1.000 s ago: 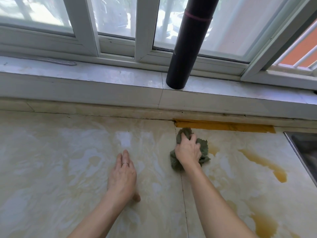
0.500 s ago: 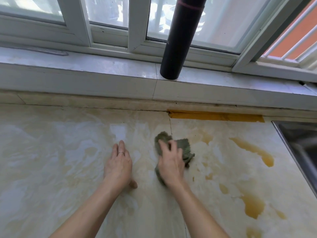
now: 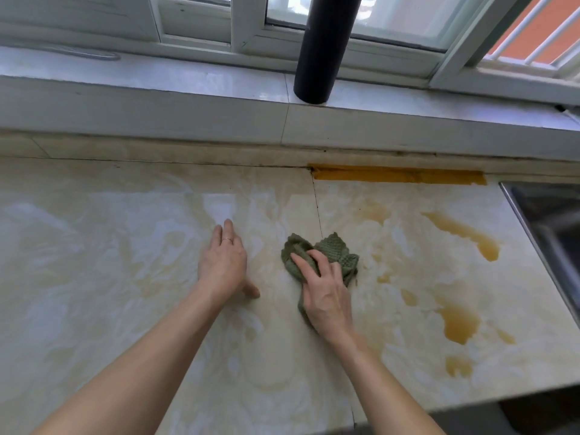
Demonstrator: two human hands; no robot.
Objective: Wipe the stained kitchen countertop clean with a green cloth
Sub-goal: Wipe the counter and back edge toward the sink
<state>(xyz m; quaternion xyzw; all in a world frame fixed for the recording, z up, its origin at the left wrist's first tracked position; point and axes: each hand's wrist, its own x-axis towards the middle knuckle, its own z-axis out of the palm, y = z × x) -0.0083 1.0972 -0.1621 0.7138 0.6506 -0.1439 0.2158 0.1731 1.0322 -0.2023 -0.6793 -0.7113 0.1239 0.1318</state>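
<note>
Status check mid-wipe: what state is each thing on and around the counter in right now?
green cloth: crumpled, lying on the countertop under the right hand.
right hand: fingers spread, pressing on the cloth.
left hand: flat on the countertop, holding nothing.
countertop: brown stains unwiped, right of the cloth.
yellow tape: stuck along the back edge.
black tube: upright on the windowsill.

Bright daylight from the window (image 3: pixel 392 23), glare on the countertop (image 3: pixel 219 205), bowed wide-angle edges.
</note>
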